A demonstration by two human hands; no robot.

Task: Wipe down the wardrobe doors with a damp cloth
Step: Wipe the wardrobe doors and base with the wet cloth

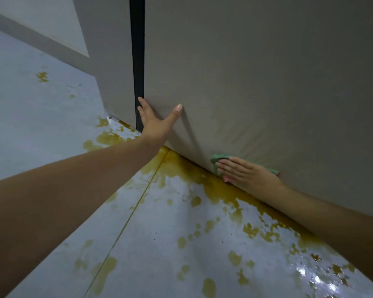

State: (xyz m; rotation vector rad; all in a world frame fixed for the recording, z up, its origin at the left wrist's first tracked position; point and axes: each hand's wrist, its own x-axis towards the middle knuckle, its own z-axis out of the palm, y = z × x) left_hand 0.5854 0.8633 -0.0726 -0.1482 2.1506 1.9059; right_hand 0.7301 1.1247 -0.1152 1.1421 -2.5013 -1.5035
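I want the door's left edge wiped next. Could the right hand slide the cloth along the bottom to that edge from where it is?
Probably yes. The right hand presses the cloth flat on the door near its bottom, with bare door up to the edge. Only the left hand, gripping that edge higher up, might get in the way.

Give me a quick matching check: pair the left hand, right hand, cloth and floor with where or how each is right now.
1 left hand
2 right hand
3 cloth
4 floor

A green, low on the wardrobe door
B flat on the cloth
C stained with yellow-brown patches
D on the door's left edge, thumb spread

Pairs: 1-D, 2-B, 3-A, 4-C
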